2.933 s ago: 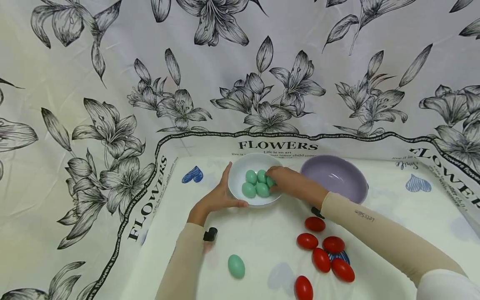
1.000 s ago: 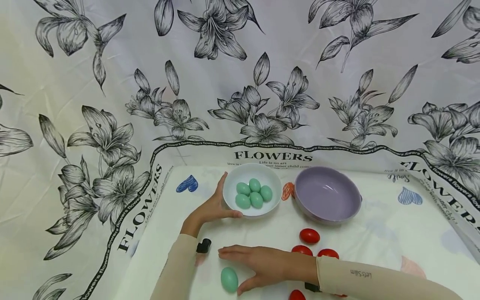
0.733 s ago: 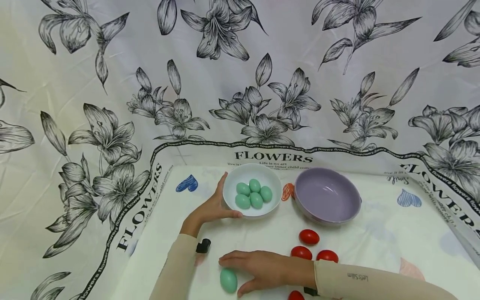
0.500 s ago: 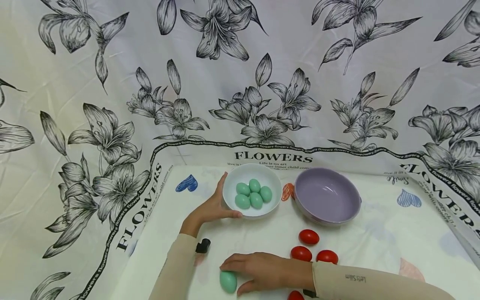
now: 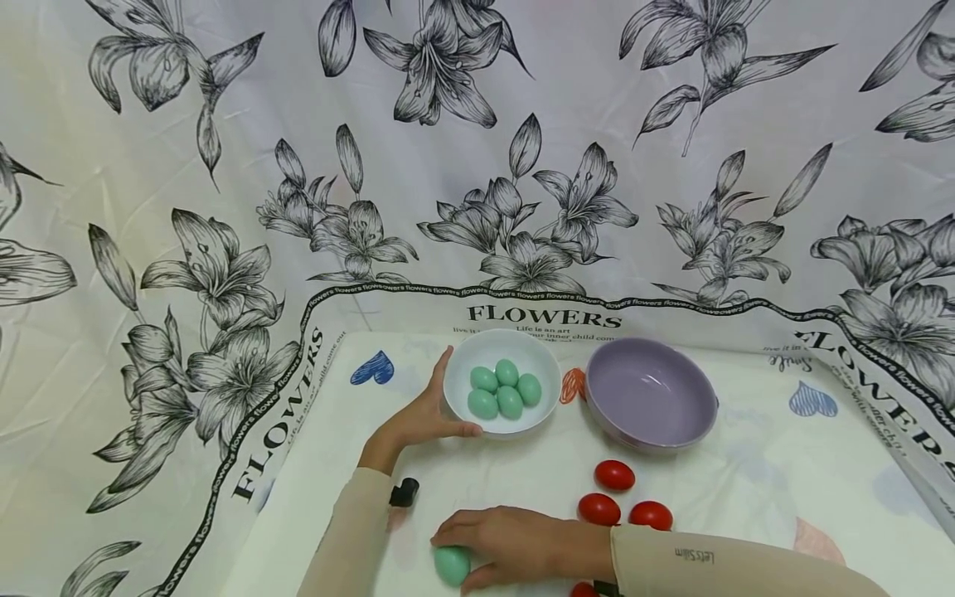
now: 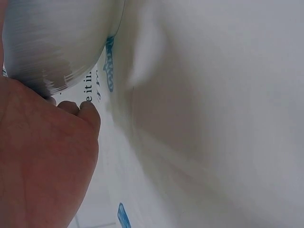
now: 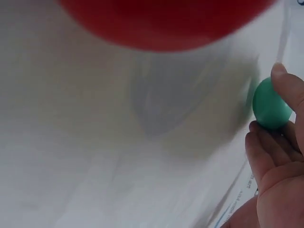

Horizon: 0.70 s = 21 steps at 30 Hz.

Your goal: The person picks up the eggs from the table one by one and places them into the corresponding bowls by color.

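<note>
My left hand holds the white bowl at its left side, thumb along the near edge and fingers round the far side. Several green eggs lie together inside this bowl. In the left wrist view the bowl's outer wall curves above the hand. Lower down, my right hand pinches a single green egg near the table's front. The right wrist view has its thumb on one side of the egg and its fingers on the other.
A purple bowl stands right of the white one. Several red eggs lie on the cloth below it, some partly covered by the right forearm. One red egg looms close in the right wrist view. A flowered cloth hangs behind.
My right hand has left the white bowl, where it set down a green egg, and come nearer to the lone green egg. Its fingers have closed on that egg. The left hand keeps its hold.
</note>
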### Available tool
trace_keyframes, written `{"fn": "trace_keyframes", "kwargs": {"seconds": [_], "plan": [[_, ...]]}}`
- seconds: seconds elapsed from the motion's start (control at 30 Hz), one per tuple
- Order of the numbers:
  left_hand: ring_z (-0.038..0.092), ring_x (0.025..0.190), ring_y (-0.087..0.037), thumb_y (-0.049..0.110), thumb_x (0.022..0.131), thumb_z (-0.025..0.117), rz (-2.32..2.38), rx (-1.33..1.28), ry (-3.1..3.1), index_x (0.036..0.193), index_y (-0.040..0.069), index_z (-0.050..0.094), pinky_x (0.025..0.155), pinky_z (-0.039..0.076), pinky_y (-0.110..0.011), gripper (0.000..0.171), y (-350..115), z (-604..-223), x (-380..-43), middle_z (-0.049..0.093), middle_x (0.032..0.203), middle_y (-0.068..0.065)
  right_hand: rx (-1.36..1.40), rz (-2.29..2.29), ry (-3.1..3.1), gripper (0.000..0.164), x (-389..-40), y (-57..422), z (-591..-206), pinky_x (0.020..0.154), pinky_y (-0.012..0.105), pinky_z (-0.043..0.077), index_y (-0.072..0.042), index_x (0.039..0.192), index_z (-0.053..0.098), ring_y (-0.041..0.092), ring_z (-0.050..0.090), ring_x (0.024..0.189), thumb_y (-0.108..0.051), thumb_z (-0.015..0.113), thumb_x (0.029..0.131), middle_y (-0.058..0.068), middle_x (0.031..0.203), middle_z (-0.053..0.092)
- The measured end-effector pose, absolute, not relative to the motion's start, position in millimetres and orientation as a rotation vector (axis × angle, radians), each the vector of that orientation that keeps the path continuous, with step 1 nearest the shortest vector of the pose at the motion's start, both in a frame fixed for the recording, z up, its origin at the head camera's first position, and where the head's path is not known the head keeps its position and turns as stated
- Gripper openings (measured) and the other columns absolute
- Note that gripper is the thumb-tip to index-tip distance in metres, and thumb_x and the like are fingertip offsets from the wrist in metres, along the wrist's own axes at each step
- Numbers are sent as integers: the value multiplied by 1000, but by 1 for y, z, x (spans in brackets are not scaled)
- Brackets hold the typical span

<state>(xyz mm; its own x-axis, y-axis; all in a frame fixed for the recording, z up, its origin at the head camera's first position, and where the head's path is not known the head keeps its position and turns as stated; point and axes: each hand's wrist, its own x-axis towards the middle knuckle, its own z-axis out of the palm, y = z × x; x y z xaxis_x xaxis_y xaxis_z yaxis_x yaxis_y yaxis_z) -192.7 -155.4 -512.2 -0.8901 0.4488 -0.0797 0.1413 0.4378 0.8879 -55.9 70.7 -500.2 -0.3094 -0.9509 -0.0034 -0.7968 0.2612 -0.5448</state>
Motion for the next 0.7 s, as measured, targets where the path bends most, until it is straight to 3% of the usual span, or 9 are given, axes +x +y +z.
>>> {"fn": "trace_keyframes", "kwargs": {"seconds": [0.17,0.53,0.7], "plan": [[12,162,-33,55,70,98,1429,515,2384,163,49,-18,125,16,-66,148,-155,-512,-193,2,178,1,-1518,-769,2211,62,-62,73,-483,112,18,43,-21,155,53,-4,50,135,-45,71,101,-15,151,54],[15,162,-34,49,72,98,1456,553,2363,168,34,-16,125,16,-69,149,-156,-511,-191,3,178,0,-1488,-1087,2321,64,-84,88,-430,116,27,43,-27,154,52,6,50,142,-41,77,97,-14,151,55],[13,162,-36,48,76,94,1422,572,2385,166,40,-18,124,16,-69,144,-157,-510,-193,2,178,-4,-1470,-1188,2387,67,-96,98,-408,114,29,47,-26,156,53,9,52,142,-38,80,96,-10,153,57]]}}
